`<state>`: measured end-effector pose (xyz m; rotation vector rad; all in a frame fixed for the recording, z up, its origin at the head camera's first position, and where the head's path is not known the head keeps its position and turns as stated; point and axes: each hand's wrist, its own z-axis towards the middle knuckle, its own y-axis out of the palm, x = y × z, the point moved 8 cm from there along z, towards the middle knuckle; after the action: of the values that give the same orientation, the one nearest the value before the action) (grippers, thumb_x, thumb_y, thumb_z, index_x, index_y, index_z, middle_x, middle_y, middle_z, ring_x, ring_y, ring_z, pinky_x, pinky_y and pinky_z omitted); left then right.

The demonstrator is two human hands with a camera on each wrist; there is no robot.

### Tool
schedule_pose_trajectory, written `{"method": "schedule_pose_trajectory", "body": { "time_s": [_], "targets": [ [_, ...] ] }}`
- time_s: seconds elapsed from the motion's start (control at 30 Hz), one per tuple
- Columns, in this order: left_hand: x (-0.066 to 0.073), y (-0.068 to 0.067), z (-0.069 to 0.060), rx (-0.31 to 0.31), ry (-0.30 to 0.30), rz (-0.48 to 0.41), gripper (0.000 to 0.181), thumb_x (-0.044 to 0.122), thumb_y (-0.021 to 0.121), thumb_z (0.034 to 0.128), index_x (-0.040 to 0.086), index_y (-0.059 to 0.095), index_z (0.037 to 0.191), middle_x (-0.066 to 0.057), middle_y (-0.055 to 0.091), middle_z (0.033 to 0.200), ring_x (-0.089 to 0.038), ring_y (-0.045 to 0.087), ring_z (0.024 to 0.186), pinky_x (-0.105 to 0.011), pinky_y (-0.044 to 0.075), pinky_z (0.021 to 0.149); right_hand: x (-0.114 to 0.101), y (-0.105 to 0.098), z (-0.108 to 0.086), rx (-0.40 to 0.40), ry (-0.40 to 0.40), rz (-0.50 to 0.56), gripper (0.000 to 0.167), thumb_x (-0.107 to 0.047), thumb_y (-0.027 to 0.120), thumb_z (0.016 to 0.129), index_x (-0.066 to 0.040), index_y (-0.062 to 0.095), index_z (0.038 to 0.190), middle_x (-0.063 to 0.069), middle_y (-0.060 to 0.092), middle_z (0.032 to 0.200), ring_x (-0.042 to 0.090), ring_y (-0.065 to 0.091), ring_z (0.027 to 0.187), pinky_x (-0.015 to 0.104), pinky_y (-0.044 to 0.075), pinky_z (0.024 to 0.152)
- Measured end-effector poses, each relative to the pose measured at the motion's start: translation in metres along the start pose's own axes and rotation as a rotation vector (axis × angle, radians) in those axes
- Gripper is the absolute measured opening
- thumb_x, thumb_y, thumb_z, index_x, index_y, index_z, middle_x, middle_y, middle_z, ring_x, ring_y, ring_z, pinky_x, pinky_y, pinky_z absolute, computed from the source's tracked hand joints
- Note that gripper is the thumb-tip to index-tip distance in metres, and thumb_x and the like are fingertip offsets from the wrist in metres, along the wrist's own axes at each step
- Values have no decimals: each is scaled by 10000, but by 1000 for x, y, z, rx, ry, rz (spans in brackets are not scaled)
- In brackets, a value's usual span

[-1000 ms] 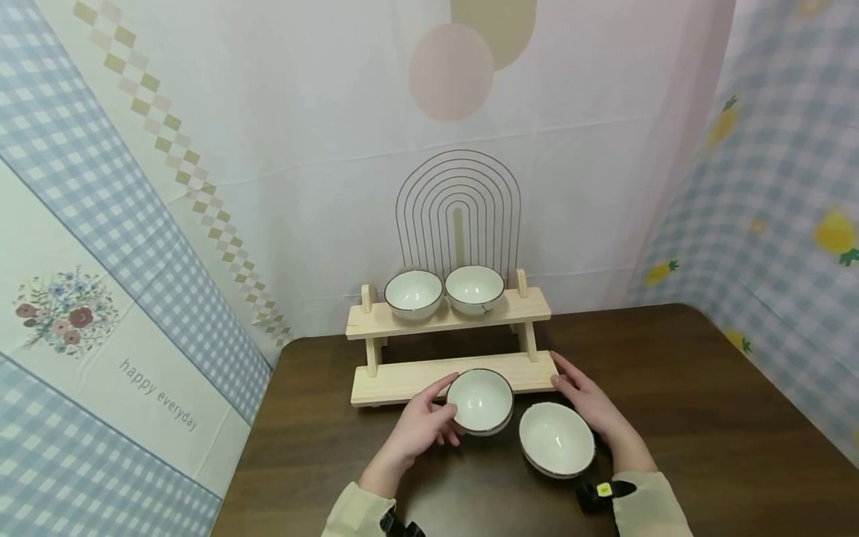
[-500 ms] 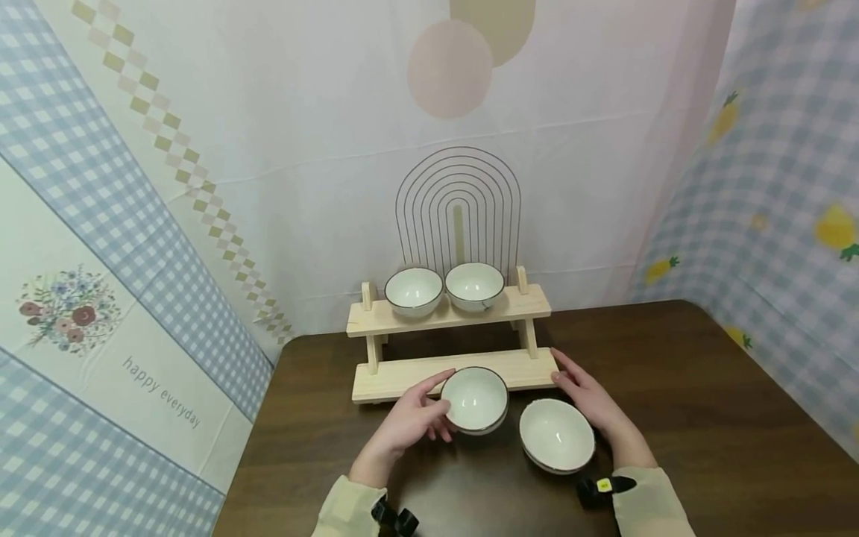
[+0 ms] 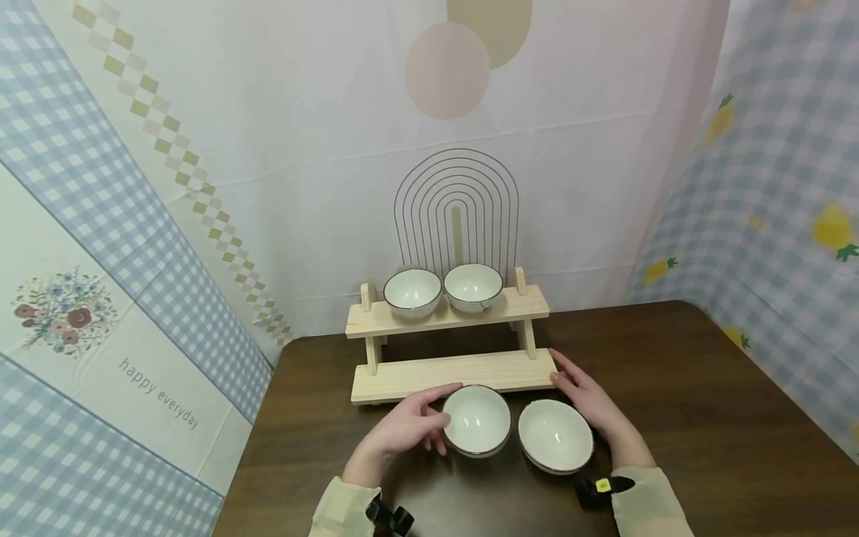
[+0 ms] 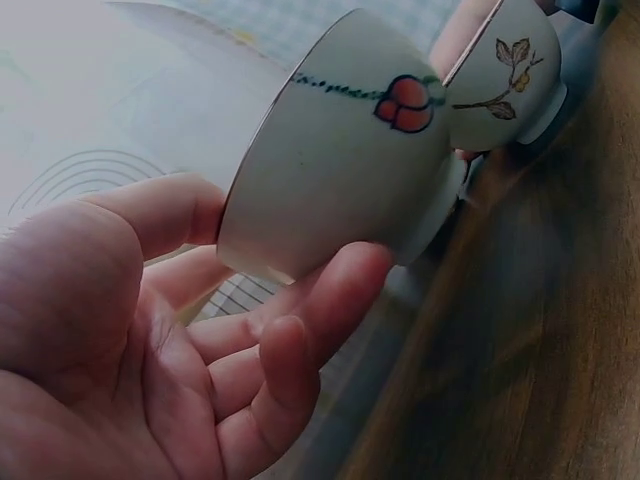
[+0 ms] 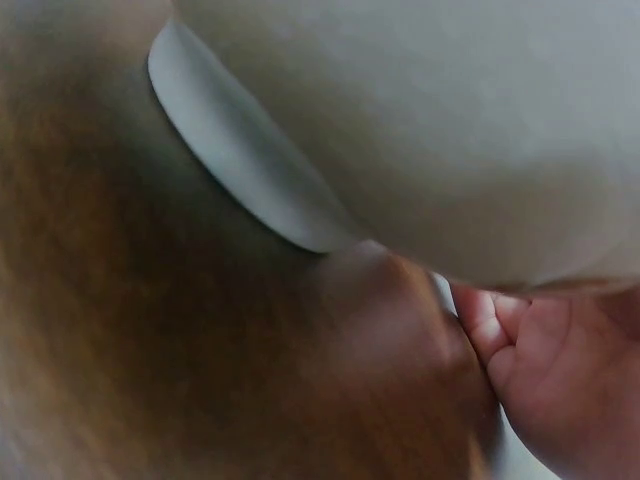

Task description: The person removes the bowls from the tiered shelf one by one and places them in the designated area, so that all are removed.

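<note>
My left hand pinches a white, dark-rimmed bowl at its left side, in front of the lower shelf. In the left wrist view, red fruit and a green line decorate this bowl's outer wall; whether its foot touches the table cannot be told. Just to the right, a second bowl stands on the table, with a brown leaf sprig on its side. Beyond that bowl, my right hand holds the right end of the wooden two-tier rack's lower shelf; its fingertips are partly hidden.
Side by side on the upper shelf sit two more white bowls, left and right. The dark wooden table stretches to both sides. Behind it hangs a printed cloth.
The bowl in my left hand has come toward me, away from the lower shelf, ending closer to the second bowl. My right hand stays at the rack's end.
</note>
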<state>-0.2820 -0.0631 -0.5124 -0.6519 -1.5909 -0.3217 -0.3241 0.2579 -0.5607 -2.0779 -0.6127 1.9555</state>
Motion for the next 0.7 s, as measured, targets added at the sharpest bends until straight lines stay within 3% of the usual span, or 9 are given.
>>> {"method": "schedule_pose_trajectory", "body": {
  "time_s": [0.27,0.7],
  "targets": [
    [0,5,-1,-71,9,63,627,85,636,986,247,546,1585,-169,751,750,-394,753,670,-289,510,533,-2,0,0,-2,-10,3,706,-452,492,1139,-167,221,1726,323,382,1629,497,410,1466,702,302,1179],
    [1,11,-5,-122,7,114,605,114,638,1027,265,529,1602,-213,724,722,-471,743,703,-308,523,531,0,0,0,5,-32,11,691,-414,497,1145,-142,229,1721,333,380,1625,511,397,1469,706,302,1173]
  ]
}}
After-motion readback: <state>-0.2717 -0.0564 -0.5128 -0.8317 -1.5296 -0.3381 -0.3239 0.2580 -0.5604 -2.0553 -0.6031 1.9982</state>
